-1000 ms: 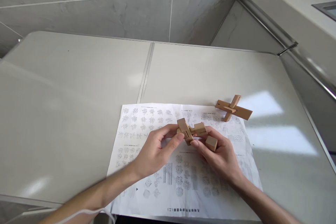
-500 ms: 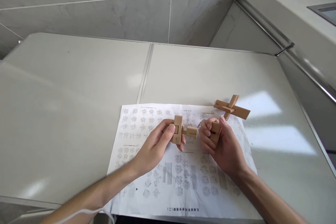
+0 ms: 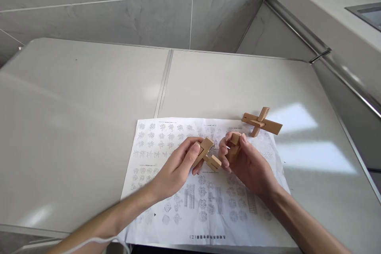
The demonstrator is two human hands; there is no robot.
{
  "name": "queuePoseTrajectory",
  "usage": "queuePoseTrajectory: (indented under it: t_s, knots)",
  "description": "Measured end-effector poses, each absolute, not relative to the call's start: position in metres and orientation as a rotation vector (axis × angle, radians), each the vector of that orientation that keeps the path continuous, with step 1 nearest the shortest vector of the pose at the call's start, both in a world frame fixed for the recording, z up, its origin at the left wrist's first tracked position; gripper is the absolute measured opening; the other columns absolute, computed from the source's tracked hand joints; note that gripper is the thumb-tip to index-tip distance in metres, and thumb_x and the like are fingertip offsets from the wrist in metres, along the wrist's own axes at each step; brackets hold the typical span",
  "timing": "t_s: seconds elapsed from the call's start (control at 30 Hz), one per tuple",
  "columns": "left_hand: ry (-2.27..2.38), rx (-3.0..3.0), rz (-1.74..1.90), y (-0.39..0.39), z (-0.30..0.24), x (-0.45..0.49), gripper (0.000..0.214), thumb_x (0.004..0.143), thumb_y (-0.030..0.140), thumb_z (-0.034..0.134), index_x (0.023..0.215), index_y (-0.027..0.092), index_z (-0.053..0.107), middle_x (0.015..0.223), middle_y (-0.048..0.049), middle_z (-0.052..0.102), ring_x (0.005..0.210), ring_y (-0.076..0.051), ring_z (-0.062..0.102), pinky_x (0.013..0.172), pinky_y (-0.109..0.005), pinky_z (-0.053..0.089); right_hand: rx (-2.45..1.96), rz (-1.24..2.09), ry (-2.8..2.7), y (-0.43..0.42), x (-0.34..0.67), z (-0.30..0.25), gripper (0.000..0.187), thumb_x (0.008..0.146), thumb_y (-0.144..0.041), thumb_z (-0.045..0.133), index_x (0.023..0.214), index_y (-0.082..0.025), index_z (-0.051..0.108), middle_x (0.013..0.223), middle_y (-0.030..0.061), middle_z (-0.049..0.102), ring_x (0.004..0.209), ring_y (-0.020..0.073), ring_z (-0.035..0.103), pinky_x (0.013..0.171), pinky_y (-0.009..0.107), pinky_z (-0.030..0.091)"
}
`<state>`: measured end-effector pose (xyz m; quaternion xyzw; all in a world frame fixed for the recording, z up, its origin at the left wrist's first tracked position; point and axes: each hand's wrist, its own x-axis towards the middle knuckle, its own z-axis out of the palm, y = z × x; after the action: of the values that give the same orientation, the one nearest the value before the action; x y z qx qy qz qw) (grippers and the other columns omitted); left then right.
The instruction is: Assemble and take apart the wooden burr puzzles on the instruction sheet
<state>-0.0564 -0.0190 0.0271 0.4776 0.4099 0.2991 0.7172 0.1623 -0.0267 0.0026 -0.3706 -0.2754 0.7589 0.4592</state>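
My left hand (image 3: 181, 162) grips two joined wooden puzzle pieces (image 3: 206, 147), thumb pressed on top. One piece is slanted and the other, a notched bar, juts out toward the lower right. To the right, my right hand (image 3: 248, 162) holds a separate wooden puzzle piece (image 3: 234, 151) between thumb and curled fingers; the fingers partly hide it. A small gap lies between what the two hands hold. Beyond my right hand, a cross-shaped wooden puzzle assembly (image 3: 262, 122) rests at the sheet's top right corner.
Under both hands lies a creased printed sheet (image 3: 166, 226) with rows of small diagrams. The pale table (image 3: 89, 127) has a seam across it. Tiled wall (image 3: 119, 20) stands behind, and a counter (image 3: 333, 12) rises at the right. A white cable (image 3: 98, 240) crosses my left forearm.
The left hand's joined pieces have tilted, so the jutting bar now points down to the right. My right hand has moved slightly left and turned its piece, with fingers a little looser.
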Motion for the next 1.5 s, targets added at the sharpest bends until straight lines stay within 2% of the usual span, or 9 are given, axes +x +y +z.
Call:
queuePoseTrajectory:
  t_s: [0.07,0.27,0.43,0.53,0.63,0.77,1.07,1.3,1.5]
  knots:
    - [0.913,1.062,0.665,-0.019,0.026,-0.056,0.042,0.114,0.052,0.041,0.132,0.019,0.060,0.079,0.0014,0.056,0.067,-0.013,0.050,0.067,-0.030,0.045,-0.935,1.856,-0.749,-0.028,0.164,0.002,0.030,0.111,-0.052,0.052,0.114,-0.026,0.067,0.084,0.0003,0.057,0.064,0.0135,0.051,0.060,0.028,0.042]
    - [0.951,1.058,0.667,-0.020,0.025,-0.057,0.046,0.113,0.056,0.042,0.129,0.019,0.065,0.082,0.0008,0.054,0.069,-0.012,0.050,0.066,-0.028,0.045,-1.033,1.875,-0.850,-0.031,0.166,0.004,0.030,0.111,-0.052,0.053,0.126,-0.028,0.062,0.067,-0.0079,0.034,0.053,0.0110,0.021,0.048,0.027,0.019]
    - [0.968,1.114,0.640,-0.021,0.022,-0.058,0.052,0.113,0.060,0.036,0.132,0.021,0.064,0.085,-0.0009,0.057,0.072,-0.014,0.052,0.069,-0.029,0.049,-1.148,1.844,-0.943,-0.031,0.165,0.005,0.023,0.107,-0.048,0.065,0.115,-0.027,0.062,0.078,-0.0050,0.042,0.059,0.0103,0.032,0.055,0.028,0.027]
    - [0.994,1.148,0.638,-0.022,0.021,-0.058,0.052,0.113,0.060,0.033,0.133,0.022,0.063,0.083,-0.0006,0.056,0.071,-0.014,0.053,0.068,-0.029,0.048,-1.150,1.803,-0.887,-0.032,0.163,0.005,0.024,0.110,-0.046,0.058,0.126,-0.029,0.062,0.090,-0.0010,0.051,0.068,0.0127,0.044,0.062,0.030,0.035]
    - [1.022,1.136,0.658,-0.022,0.020,-0.058,0.047,0.113,0.059,0.036,0.133,0.024,0.059,0.083,0.0002,0.056,0.068,-0.013,0.051,0.064,-0.028,0.046,-1.144,1.750,-0.838,-0.033,0.162,0.005,0.029,0.112,-0.043,0.054,0.139,-0.032,0.056,0.085,-0.0022,0.049,0.067,0.0145,0.042,0.062,0.031,0.035]
    - [1.032,1.102,0.673,-0.023,0.019,-0.059,0.043,0.113,0.059,0.038,0.133,0.025,0.055,0.084,0.0006,0.056,0.067,-0.012,0.050,0.062,-0.027,0.044,-1.100,1.835,-0.813,-0.034,0.163,0.006,0.024,0.111,-0.038,0.053,0.135,-0.036,0.049,0.078,-0.0057,0.046,0.058,0.0135,0.032,0.057,0.029,0.030]
    - [1.019,1.100,0.693,-0.023,0.020,-0.056,0.046,0.109,0.058,0.050,0.140,0.023,0.050,0.090,-0.0007,0.057,0.073,-0.014,0.053,0.069,-0.030,0.049,-1.119,1.892,-0.755,-0.029,0.166,0.012,0.043,0.103,-0.034,0.070,0.143,-0.037,0.055,0.111,0.0023,0.064,0.078,0.0156,0.054,0.072,0.032,0.046]
    - [1.057,1.141,0.680,-0.019,0.022,-0.058,0.049,0.109,0.058,0.052,0.143,0.024,0.050,0.097,-0.0030,0.061,0.075,-0.014,0.053,0.069,-0.029,0.049,-1.132,1.924,-0.873,-0.024,0.169,0.011,0.048,0.109,-0.048,0.060,0.152,-0.030,0.050,0.109,0.0066,0.072,0.054,0.0112,0.056,0.050,0.029,0.039]
    - [1.126,1.272,0.649,-0.016,0.022,-0.063,0.050,0.111,0.058,0.046,0.148,0.025,0.052,0.082,-0.0002,0.058,0.070,-0.015,0.052,0.060,-0.027,0.043,-1.009,2.040,-0.758,-0.024,0.175,0.012,0.069,0.109,-0.044,0.055,0.169,-0.041,0.021,0.081,-0.0018,0.074,0.035,0.0095,0.052,0.037,0.022,0.033]
